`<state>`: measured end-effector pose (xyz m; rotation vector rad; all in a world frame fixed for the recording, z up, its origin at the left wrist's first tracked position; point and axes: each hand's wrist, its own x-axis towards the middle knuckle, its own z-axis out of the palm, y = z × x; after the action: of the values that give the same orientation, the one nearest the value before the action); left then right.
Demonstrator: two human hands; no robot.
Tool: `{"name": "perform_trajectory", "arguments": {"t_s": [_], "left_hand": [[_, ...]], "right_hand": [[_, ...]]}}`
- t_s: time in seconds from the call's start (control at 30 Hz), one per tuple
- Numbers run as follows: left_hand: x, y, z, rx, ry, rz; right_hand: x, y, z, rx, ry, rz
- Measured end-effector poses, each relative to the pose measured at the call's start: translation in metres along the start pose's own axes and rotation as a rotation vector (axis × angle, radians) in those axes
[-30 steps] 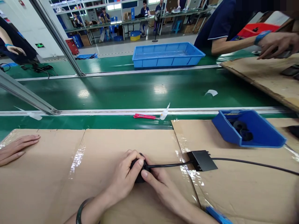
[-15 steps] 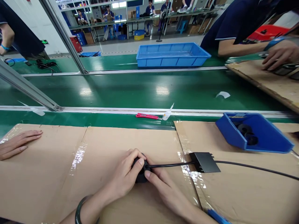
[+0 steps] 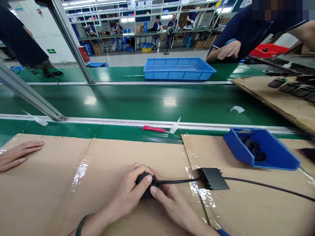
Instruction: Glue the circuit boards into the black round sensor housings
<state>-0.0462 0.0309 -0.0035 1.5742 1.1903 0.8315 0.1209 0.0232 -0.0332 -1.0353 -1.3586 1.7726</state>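
Head view: cardboard (image 3: 49, 196) bench, green conveyor (image 3: 147, 101) behind.

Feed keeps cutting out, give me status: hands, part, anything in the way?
Left hand and right hand both gripping black round part on cable. Flat black box alongside on the cardboard. Another person's hand rests far left, clear of part.

Cardboard sheet (image 3: 110, 157): brown, matt, seams covered with shiny clear tape (image 3: 81, 168). Conveyor belt (image 3: 147, 101): green, glossy, reflecting ceiling lights. Belt rail (image 3: 123, 122): bare metal, dull sheen. Blue bin (image 3: 273, 154) and blue tray (image 3: 178, 69): smooth plastic. Round black part (image 3: 145, 186): matt, rubber-like. Cable (image 3: 177, 181): black, smooth. Flat box (image 3: 213, 178) on cable: dark grey, matt. Frame post (image 3: 71, 46): grey metal.
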Motion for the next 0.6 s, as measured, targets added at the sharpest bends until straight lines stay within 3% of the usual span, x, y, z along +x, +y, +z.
{"name": "perform_trajectory", "arguments": {"t_s": [0.17,0.23,0.43,0.6], "left_hand": [[0.001,0.006,-0.006,-0.19,-0.111,-0.124],[0.001,0.007,-0.004,-0.26,-0.171,-0.172],[0.001,0.009,-0.001,-0.327,-0.198,-0.183],[-0.002,0.006,0.0,-0.148,-0.066,-0.063]], "right_hand": [[-0.01,0.006,-0.012,-0.173,0.21,-0.074],[-0.011,0.003,-0.012,-0.17,0.229,-0.087],[-0.009,-0.005,-0.014,-0.146,0.207,-0.057],[-0.009,-0.003,-0.008,-0.08,0.037,0.027]]}}
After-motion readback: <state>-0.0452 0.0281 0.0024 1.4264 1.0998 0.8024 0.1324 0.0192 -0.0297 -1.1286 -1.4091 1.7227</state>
